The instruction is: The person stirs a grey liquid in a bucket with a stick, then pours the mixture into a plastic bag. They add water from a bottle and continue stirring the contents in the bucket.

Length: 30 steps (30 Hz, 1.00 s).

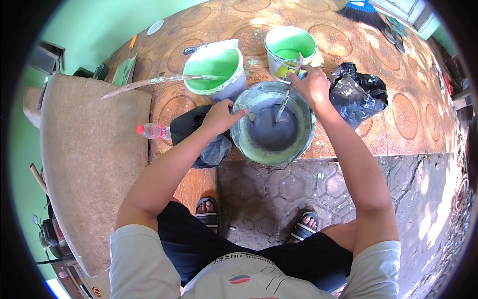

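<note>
Before me stands a round bucket [239, 137] smeared with pale residue, with dark grey wet mix [273, 133] inside. My right hand [312, 85] is closed on a mixing stick [285, 103] at the bucket's far right side. The stick's coated lower end leans into the mix, and its top pokes up past my fingers. My left hand [222, 118] grips the near-left rim of the same bucket, thumb over the edge and the other fingers partly hidden outside.
Beyond are two white buckets with green inside, one [238, 82] with a long stick [144, 85] across it, the other [291, 32] farther right. Black plastic bags [356, 97] flank my bucket. A red-capped bottle [154, 131] lies left, by a brown-covered surface [94, 149]. A broom [362, 12] is far right.
</note>
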### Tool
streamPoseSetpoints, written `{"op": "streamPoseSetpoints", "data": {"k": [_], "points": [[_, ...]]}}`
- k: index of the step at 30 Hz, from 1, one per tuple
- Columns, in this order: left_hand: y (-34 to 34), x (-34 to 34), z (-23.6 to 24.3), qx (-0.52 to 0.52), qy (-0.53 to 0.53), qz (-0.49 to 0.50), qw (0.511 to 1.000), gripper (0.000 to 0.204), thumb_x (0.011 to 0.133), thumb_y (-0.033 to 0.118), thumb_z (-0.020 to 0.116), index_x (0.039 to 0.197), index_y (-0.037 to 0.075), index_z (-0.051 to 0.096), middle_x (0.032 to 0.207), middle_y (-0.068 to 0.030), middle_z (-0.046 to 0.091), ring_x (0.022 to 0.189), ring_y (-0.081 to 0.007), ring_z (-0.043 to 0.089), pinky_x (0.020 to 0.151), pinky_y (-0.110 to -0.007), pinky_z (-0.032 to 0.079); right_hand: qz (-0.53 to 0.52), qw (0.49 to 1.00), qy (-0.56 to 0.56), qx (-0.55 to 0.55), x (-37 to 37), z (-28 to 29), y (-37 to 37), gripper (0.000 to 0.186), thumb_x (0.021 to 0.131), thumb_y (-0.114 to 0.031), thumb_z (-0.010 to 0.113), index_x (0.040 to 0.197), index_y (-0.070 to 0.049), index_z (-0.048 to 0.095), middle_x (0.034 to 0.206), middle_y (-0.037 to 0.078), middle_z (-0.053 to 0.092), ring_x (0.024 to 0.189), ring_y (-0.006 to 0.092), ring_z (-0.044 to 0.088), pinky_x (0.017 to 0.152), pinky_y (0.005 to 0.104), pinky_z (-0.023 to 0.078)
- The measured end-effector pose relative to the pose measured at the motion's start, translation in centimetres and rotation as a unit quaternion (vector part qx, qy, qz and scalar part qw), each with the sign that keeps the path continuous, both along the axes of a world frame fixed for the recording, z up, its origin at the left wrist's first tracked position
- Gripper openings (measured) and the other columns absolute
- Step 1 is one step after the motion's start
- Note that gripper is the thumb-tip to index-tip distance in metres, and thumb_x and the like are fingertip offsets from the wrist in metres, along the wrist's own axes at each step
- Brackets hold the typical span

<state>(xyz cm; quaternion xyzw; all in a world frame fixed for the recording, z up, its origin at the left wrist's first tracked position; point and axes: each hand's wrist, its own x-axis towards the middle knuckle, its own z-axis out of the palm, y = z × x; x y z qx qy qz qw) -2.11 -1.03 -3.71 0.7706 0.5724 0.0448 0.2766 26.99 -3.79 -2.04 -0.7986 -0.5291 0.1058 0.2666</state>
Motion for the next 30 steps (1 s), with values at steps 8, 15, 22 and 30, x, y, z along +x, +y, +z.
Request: {"op": "streamPoseSetpoints", "data": {"k": [8,15,22,30], "points": [[-1.6,0.9,-1.2,0.039,-0.021,0.058,0.997,0.051,0.084,0.049,0.074,0.092,0.001,0.06,0.076,-0.0128,0.062,0.07,-0.026,0.06,0.067,-0.039,0.049,0.099,0.98,0.163,0.052,-0.3,0.2,-1.1,0.033,0.082,-0.028,0.07,0.093,0.003,0.065,0.096,0.025,0.067,0.09,0.0404,0.065,0.082,0.0457,0.051],[-3.4,2.7,-0.6,0.079,0.014,0.082,0.993,0.051,0.087,0.05,0.068,0.093,-0.001,0.06,0.089,-0.0243,0.069,0.087,-0.0395,0.068,0.073,-0.049,0.051,0.232,0.954,0.19,-0.026,1.1,2.7,-4.3,0.029,0.086,-0.024,0.067,0.092,0.004,0.06,0.075,0.016,0.064,0.072,0.0229,0.06,0.07,0.0379,0.05],[-3.3,2.7,-1.2,0.117,-0.037,0.051,0.991,0.042,0.089,0.042,0.065,0.092,0.001,0.06,0.083,-0.0252,0.068,0.082,-0.0449,0.067,0.073,-0.053,0.052,0.315,0.934,0.108,-0.133,1.2,0.9,-6.0,0.025,0.091,-0.025,0.064,0.094,0.0,0.07,0.084,0.016,0.07,0.074,0.0274,0.066,0.073,0.0396,0.051],[-3.3,3.3,0.3,0.174,-0.095,0.01,0.98,0.037,0.089,0.036,0.068,0.089,0.0,0.059,0.075,-0.0246,0.065,0.075,-0.0449,0.065,0.067,-0.052,0.05,0.282,0.951,0.036,-0.12,0.9,4.2,-6.9,0.024,0.088,-0.018,0.058,0.085,0.004,0.067,0.072,0.024,0.063,0.06,0.0313,0.064,0.064,0.0388,0.052]]}}
